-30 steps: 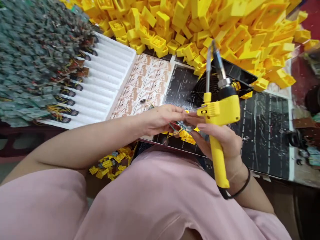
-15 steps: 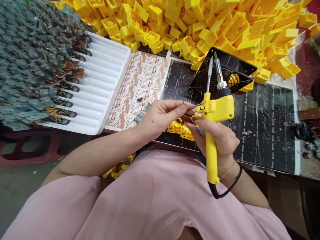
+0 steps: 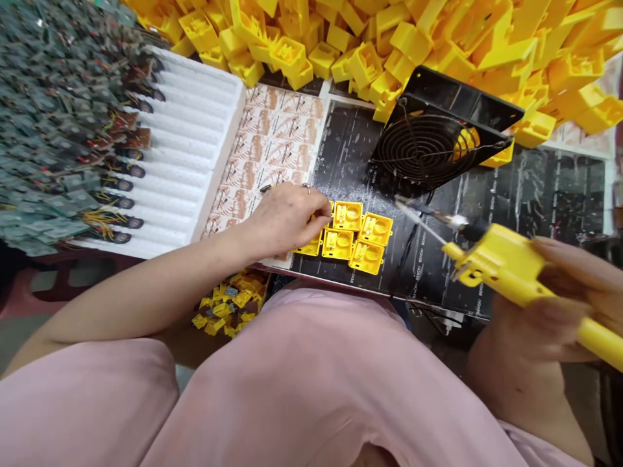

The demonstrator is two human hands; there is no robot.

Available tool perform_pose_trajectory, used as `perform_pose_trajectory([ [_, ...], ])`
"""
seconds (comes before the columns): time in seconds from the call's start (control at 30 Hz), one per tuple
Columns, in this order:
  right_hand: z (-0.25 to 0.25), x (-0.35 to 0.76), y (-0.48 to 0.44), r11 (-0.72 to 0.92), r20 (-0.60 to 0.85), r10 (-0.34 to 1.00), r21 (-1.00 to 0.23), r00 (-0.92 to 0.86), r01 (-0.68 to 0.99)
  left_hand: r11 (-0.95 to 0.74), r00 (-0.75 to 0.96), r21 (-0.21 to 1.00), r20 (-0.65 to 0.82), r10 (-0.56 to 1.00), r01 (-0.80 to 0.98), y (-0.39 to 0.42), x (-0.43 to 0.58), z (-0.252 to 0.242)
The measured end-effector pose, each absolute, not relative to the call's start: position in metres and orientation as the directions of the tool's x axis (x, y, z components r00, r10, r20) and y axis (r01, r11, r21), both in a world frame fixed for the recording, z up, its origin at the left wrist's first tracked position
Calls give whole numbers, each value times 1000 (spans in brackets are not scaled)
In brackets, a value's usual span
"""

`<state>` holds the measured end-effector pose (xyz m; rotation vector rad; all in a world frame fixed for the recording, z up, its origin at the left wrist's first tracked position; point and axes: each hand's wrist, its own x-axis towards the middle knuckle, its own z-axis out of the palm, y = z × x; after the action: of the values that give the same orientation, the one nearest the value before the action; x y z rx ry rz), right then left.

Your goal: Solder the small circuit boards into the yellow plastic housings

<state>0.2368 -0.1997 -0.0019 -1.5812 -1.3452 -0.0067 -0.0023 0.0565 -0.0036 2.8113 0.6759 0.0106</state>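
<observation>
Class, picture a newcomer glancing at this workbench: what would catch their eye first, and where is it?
Probably the big heap of yellow casings spread across the top of the picture, with a black fan in front of it. Next might come the mass of green circuit boards at upper left beside the bare ribs of a white foam tray, and the yellow soldering iron in the right hand.

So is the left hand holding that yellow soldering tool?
No, the fingers of the right hand are wrapped around the yellow soldering tool.
</observation>
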Motion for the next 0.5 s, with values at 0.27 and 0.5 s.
perform_pose_trajectory([
  [0.27,-5,227,-153,382,603,797,-548,36,744,-911,915,87,-8,404,403,52,9,-11],
  [0.5,-2,230,-135,507,627,766,-459,-138,729,-916,916,50,-77,394,398,51,15,-8],
])
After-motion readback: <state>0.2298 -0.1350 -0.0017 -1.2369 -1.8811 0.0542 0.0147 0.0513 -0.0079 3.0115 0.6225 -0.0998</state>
